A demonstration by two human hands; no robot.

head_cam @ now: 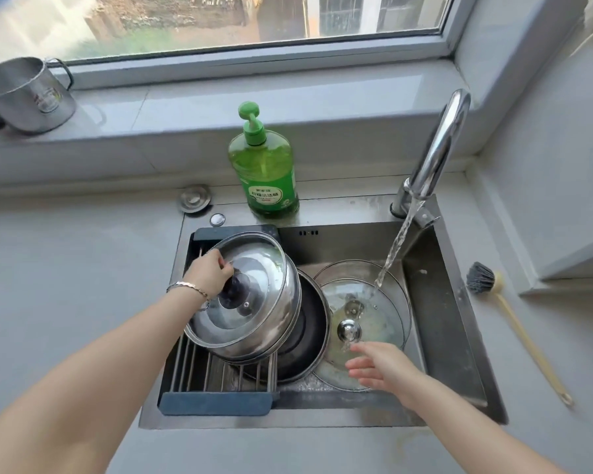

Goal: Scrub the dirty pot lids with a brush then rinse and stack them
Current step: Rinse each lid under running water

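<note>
My left hand [209,273] grips the dark knob of a steel-rimmed glass lid [254,302], which sits tilted on top of other lids stacked on the drying rack [216,401]. A dark pan or lid [310,336] leans behind the stack. In the sink basin lies a dirty glass lid [367,323] with a shiny knob, over another glass lid [360,270]. My right hand [379,366] hovers open over the near edge of the dirty lid. The scrubbing brush [507,309] lies on the counter to the right of the sink.
Water runs from the chrome faucet [439,148] onto the glass lids. A green dish soap bottle [264,165] stands behind the sink [459,319]. A steel mug [24,94] rests on the window sill at the far left. A round drain cap [194,198] lies beside the soap.
</note>
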